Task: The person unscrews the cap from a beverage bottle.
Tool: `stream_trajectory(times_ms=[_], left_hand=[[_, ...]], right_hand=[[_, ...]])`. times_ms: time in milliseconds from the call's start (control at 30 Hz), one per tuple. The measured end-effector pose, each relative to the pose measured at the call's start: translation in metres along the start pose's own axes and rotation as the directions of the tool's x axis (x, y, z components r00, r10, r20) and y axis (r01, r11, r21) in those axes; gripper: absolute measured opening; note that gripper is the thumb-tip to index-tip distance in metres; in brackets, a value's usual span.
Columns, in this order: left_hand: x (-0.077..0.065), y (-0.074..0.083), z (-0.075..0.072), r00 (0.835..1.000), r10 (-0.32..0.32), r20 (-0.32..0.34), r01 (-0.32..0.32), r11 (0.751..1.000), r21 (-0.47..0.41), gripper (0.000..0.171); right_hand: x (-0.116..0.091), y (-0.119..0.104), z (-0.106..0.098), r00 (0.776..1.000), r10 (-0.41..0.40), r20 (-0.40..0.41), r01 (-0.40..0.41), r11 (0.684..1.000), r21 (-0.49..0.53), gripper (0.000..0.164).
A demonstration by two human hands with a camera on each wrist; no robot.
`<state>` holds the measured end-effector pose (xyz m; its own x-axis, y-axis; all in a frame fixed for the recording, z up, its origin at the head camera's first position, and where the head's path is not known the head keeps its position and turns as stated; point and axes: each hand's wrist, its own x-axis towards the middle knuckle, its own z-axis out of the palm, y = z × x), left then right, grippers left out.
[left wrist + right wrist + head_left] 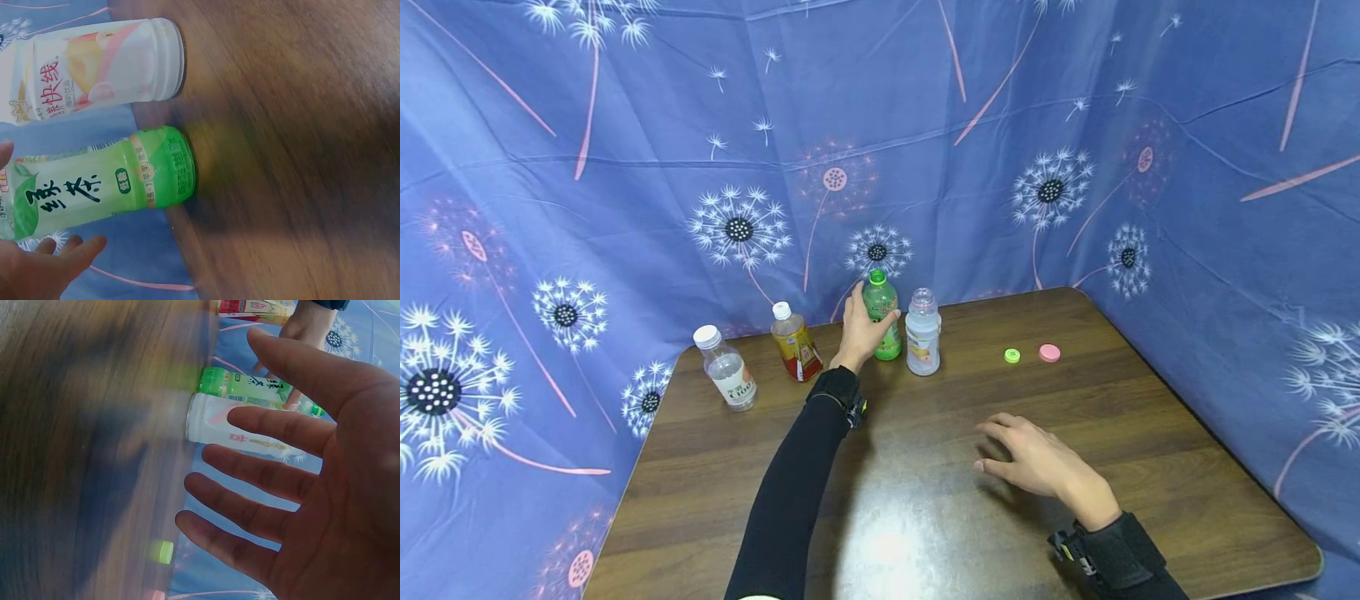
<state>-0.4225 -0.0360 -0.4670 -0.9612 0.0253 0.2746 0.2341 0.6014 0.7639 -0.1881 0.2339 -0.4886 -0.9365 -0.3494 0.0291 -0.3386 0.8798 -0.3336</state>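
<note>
My left hand (861, 329) is around the upper part of a green tea bottle (144, 178), thumb on one side and fingers on the other. In the left wrist view its fingers look extended, with a gap between them and the bottle. The bottle stands upright on the table, its green neck showing no cap. Just right of it is a whitish milk-drink bottle (923, 337), also uncapped. Over the table at right hovers my right hand (275, 481), fingers spread and holding nothing. Beyond it lie a green cap (1012, 356) and a pink cap (1049, 353).
Left of the left hand stand a white-capped bottle of reddish-brown drink (797, 346) and a clear white-capped bottle (728, 371). The brown wooden table (940, 450) ends at a blue dandelion-print cloth (970, 208) behind and at both sides.
</note>
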Motion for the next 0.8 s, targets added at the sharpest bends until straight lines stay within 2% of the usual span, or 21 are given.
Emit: stream_trajectory(times_ms=[100,300,567,800], left_hand=[[0.001,0.000,0.003,1.000,-0.013,0.003,0.013,1.000,-0.009,0.094],[0.001,0.002,0.004,1.000,0.005,-0.004,-0.005,1.000,-0.023,0.086],[-0.007,0.004,-0.008,1.000,-0.006,-0.002,0.006,1.000,-0.024,0.083],[-0.019,0.009,-0.020,1.000,0.020,-0.016,-0.020,1.000,-0.001,0.084]], right_hand=[[0.000,0.000,0.001,1.000,0.000,0.002,0.000,1.000,0.003,0.058],[0.001,-0.001,0.000,1.000,-0.014,-0.004,0.014,1.000,0.002,0.057],[0.003,-0.002,-0.001,1.000,-0.024,-0.008,0.024,1.000,0.012,0.056],[0.002,0.000,-0.002,1.000,-0.025,-0.013,0.025,1.000,0.012,0.058]])
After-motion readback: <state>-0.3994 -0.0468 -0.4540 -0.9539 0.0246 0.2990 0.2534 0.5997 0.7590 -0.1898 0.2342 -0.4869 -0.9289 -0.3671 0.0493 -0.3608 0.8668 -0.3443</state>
